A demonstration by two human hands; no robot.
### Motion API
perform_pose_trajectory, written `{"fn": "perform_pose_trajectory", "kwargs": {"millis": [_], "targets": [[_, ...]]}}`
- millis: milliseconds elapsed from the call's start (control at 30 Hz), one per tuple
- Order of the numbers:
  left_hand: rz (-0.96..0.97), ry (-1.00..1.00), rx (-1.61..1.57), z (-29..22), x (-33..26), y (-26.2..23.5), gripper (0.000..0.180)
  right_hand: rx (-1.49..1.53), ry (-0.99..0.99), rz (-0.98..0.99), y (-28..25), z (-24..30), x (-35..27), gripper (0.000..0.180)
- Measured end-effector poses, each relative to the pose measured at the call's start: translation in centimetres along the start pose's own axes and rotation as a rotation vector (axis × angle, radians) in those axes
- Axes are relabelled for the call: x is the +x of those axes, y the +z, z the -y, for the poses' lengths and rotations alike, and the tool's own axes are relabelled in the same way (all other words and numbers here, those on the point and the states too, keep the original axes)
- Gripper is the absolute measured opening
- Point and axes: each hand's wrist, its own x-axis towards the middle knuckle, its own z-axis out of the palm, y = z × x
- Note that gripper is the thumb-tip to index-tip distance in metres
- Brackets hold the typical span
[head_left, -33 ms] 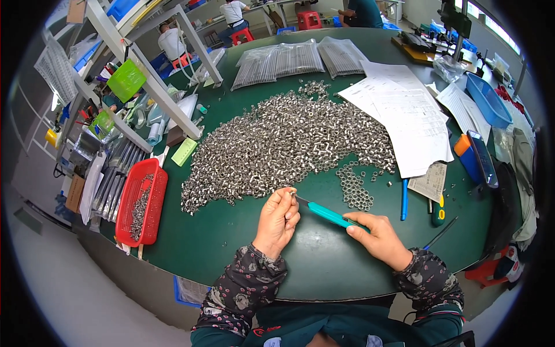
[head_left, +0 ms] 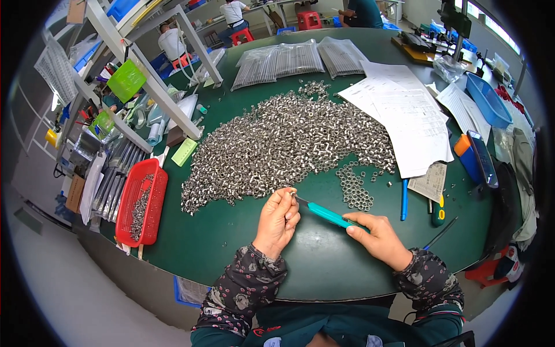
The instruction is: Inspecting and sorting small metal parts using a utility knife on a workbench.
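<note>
My left hand is closed, pinching a small metal ring between thumb and fingertips. My right hand is wrapped round the teal handle of a utility knife. The knife's dark blade points left and its tip meets the ring or lies very close to it; exact contact is too small to tell. Beyond both hands spreads a large heap of small silver metal rings. A flat patch of rings, lying in a single layer, sits right of the knife, at the heap's near edge.
On the left stands a red basket partly filled with rings. Papers cover the right side, with a blue pen and a yellow-green handled tool nearby. Bagged rods lie at the back. A metal rack rises at left.
</note>
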Motion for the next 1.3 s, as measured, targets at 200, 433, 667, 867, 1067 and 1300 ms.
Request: {"fn": "perform_pose_trajectory", "kwargs": {"millis": [200, 433, 667, 867, 1067, 1300], "targets": [[0.021, -0.018, -0.005, 0.2, 0.1, -0.2, 0.013, 0.008, 0.028, 0.031, -0.1, -0.2, 0.0, 0.028], [-0.039, -0.067, 0.016, -0.2, 0.1, -0.2, 0.011, -0.397, -0.267, -0.299, -0.4, 0.7, 0.1, 0.028], [0.015, -0.026, 0.111, -0.8, 0.1, -0.2, 0.011, -0.343, -0.229, -0.253, -0.5, 0.1, 0.2, 0.028], [0.002, -0.018, 0.131, -0.8, 0.4, -0.2, 0.017, -0.28, -0.162, -0.159, -0.5, -0.3, 0.1, 0.028], [0.001, 0.038, 0.157, -0.6, 0.6, -0.6, 0.011, -0.198, -0.063, -0.071, -0.8, 0.0, 0.1, 0.029], [-0.007, 0.084, 0.273, -0.6, 0.3, -0.2, 0.011, -0.107, -0.027, -0.032, -0.8, -0.2, 0.2, 0.028]]}}
